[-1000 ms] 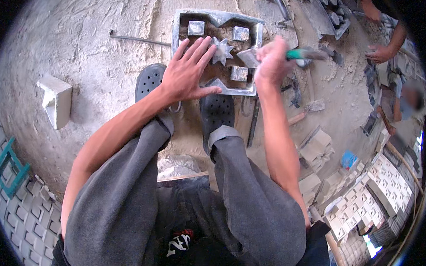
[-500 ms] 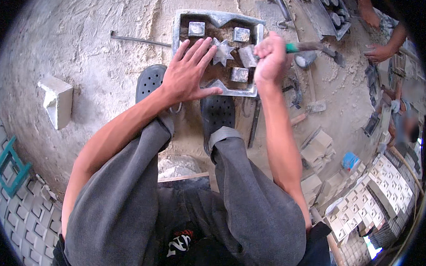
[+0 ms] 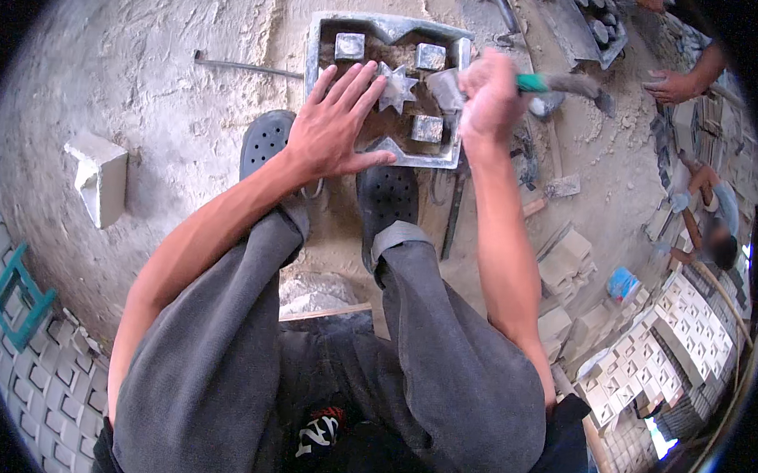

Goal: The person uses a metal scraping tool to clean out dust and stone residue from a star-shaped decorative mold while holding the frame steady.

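Observation:
A grey metal mould (image 3: pixel 390 23) with a star-shaped piece (image 3: pixel 397 88) at its middle and square blocks near its corners lies on the ground before my feet. My left hand (image 3: pixel 337 123) rests flat over its left side, fingers spread, covering the lower left part. In my closed right hand (image 3: pixel 492 98), at the mould's right edge, is a flat-bladed trowel (image 3: pixel 444 90) with green on its handle. The blade lies over the mould's right side, beside the star. Motion smears the right hand and the tool. Brown, crumbly material lines the mould.
A thin metal rod (image 3: pixel 255 67) touches the mould's left side. On the left stands a pale block (image 3: pixel 98 178). A small trowel (image 3: pixel 563 186) and a hammer-like tool (image 3: pixel 500 9) lie to the right. Another person's hand (image 3: pixel 671 86) is at upper right, near stacked pale tiles (image 3: pixel 640 366).
My right hand has shifted slightly right and up with the trowel. My left hand has stayed in place. At far right, a person has moved their arms.

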`<state>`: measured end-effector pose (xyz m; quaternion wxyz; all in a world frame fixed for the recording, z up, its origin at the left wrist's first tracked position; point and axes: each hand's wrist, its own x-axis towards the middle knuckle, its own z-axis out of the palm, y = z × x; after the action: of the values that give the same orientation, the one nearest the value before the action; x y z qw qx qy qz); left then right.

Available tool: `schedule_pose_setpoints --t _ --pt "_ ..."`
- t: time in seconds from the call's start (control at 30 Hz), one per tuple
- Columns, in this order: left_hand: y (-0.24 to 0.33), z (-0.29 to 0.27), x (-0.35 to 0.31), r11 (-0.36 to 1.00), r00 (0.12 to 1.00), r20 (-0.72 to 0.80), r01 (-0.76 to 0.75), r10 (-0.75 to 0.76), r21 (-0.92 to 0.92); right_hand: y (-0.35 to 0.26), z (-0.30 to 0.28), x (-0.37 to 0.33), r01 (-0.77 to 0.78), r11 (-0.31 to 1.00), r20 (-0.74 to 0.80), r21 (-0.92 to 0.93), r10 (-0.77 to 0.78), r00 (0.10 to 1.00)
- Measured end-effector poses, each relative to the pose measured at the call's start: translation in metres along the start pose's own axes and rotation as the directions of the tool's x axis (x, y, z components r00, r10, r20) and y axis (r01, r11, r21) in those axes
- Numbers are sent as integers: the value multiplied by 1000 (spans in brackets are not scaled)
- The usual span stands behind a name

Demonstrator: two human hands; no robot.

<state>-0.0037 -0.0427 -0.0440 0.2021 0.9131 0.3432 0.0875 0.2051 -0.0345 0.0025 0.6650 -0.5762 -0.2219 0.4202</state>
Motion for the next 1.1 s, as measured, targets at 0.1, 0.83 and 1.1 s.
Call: schedule_pose_setpoints --t 0.1,0.83,1.1 --pt "-2 1 -4 1000 1000 0 11 -11 23 -6 -5 -11 56 998 106 33 -60 993" --pt "2 0 -2 1000 1000 -3 -1 1 13 19 -6 -2 -36 994 23 -102 38 999" --pt "7 -2 3 1000 1000 -5 -11 11 26 41 -23 -15 138 954 165 -265 -96 982"
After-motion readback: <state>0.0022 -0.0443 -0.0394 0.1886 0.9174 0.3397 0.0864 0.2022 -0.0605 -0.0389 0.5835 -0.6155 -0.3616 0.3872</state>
